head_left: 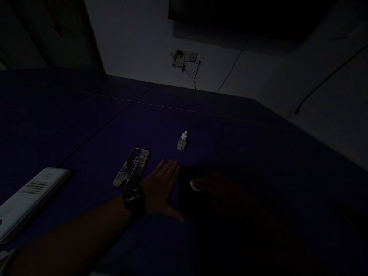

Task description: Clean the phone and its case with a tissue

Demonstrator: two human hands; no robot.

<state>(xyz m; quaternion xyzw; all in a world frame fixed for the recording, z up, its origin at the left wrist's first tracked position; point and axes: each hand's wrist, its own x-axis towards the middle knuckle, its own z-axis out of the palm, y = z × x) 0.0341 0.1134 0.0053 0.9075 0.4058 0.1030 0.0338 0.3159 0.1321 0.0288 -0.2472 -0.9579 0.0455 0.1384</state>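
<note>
Work seems midway, its remaining share unclear: the left hand [159, 188] lies spread on the dark-blue smooth counter [230, 142], and a small white rounded pad [194, 186] sits at the shadowed right hand [218, 188], grip indiscernible.

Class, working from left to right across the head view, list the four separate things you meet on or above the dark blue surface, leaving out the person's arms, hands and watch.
Long white object, patterned phone case, dropper bottle, small white piece.
</note>
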